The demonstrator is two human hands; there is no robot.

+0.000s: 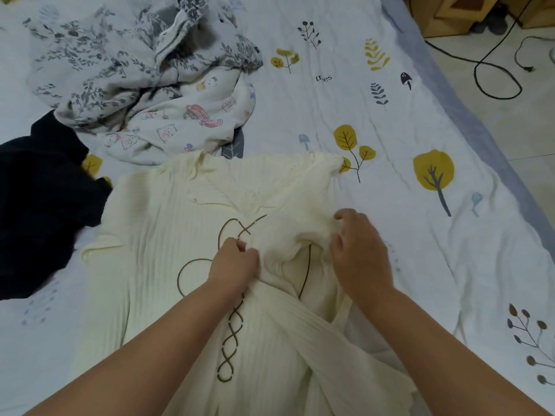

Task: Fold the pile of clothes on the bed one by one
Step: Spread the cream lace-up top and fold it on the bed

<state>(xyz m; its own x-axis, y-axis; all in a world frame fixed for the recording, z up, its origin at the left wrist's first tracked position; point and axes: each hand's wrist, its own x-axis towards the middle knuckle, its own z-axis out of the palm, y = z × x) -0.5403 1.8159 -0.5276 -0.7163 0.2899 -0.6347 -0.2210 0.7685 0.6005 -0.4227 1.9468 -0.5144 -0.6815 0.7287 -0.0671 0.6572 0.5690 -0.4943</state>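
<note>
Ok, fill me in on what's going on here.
A person is folding a cream ribbed top spread on the bed. The left hand grips bunched fabric near the brown lacing, and the right hand holds the sleeve drawn across the front. A floral garment, a cartoon-print one and a dark one lie unfolded behind.

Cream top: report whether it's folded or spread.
Partly folded: the cream top lies spread, its right sleeve pulled across by both hands.

Head view, downward, close over bed
</note>
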